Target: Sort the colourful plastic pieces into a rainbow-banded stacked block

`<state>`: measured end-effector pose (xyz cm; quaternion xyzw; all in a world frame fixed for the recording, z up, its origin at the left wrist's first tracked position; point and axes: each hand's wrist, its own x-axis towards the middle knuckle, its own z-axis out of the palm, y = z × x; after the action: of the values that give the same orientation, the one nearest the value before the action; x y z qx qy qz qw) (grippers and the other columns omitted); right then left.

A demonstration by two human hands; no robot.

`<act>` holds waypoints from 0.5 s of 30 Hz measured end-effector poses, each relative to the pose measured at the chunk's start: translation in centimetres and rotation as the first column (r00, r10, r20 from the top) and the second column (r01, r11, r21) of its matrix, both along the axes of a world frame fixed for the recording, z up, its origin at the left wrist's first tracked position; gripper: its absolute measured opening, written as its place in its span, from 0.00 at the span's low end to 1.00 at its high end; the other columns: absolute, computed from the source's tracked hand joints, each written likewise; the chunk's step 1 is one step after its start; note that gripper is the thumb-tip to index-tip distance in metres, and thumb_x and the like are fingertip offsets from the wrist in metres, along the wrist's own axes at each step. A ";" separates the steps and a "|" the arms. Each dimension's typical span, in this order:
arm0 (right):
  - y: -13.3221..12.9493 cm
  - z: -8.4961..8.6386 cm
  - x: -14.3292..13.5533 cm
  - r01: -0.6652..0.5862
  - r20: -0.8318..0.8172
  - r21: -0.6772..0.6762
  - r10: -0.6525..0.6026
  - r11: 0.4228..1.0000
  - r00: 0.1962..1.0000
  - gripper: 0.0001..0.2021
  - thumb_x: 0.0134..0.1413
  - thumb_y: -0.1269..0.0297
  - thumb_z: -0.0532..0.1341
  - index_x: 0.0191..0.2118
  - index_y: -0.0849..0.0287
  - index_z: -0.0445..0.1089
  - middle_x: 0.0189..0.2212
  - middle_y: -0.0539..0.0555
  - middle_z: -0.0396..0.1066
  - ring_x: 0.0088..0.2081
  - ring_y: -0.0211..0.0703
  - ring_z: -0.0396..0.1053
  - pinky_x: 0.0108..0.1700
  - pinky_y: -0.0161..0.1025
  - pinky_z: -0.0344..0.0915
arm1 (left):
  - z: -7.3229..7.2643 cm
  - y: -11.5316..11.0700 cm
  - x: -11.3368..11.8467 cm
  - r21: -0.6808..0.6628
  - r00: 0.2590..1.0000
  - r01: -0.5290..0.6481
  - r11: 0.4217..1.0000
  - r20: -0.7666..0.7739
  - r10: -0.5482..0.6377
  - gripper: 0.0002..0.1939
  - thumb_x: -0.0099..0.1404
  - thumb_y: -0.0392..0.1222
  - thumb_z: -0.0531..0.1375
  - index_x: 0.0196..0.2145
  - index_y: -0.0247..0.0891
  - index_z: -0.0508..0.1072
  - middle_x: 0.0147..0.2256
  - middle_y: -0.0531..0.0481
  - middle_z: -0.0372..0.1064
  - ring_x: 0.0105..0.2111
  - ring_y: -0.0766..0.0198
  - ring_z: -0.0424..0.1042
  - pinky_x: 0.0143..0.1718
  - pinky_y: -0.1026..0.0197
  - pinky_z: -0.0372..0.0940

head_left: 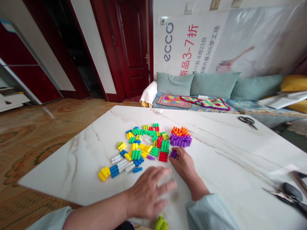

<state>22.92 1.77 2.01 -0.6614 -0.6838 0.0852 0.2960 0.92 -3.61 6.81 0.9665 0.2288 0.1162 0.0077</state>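
My right hand has its fingers closed around a few short purple plastic pegs on the table. Just beyond it stands a tight block of upright purple pegs, with orange pegs standing behind. My left hand, slightly blurred, hovers over the near side of the table with fingers spread and nothing in them. Left of my right hand, red pegs and green pegs lie in small clusters. Yellow pegs, blue pegs and white pegs lie farther left.
The white marble-patterned table fills the foreground. Black-handled scissors lie at its far right, with another cutting tool at the near right. Yellow-green pegs show at the bottom edge. A sofa with green cushions stands behind.
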 end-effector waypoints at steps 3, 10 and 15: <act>-0.1 0.2 0.0 -0.004 0.009 -0.008 0.004 1.000 1.000 0.16 0.51 0.62 0.59 0.48 0.55 0.68 0.43 0.52 0.69 0.32 0.37 0.68 0.33 0.34 0.59 | -1.3 -3.1 -0.1 0.041 0.893 0.438 0.898 -0.133 -0.430 0.15 0.68 0.47 0.54 0.52 0.53 0.71 0.66 0.56 0.46 0.64 0.53 0.49 0.61 0.45 0.54; -0.2 0.3 0.0 -0.010 0.009 0.000 0.010 1.000 1.000 0.17 0.51 0.61 0.59 0.48 0.55 0.69 0.42 0.52 0.70 0.31 0.36 0.67 0.32 0.34 0.59 | -3.4 -3.8 -0.1 0.036 0.877 0.465 0.884 -0.152 -0.455 0.13 0.66 0.44 0.57 0.48 0.51 0.74 0.67 0.55 0.44 0.67 0.50 0.40 0.61 0.38 0.52; -0.1 0.2 0.2 0.004 -0.003 0.027 -0.004 1.000 1.000 0.19 0.50 0.59 0.60 0.49 0.55 0.69 0.40 0.52 0.71 0.30 0.37 0.67 0.32 0.35 0.60 | -2.5 -3.6 -0.1 -0.147 0.889 0.434 0.889 -0.094 -0.449 0.25 0.67 0.46 0.56 0.61 0.50 0.61 0.67 0.52 0.43 0.67 0.54 0.40 0.65 0.40 0.43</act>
<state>23.08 1.68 2.26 -0.6586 -0.6832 0.0763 0.3060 0.81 -7.17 4.32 0.9962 0.0095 0.0364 0.0783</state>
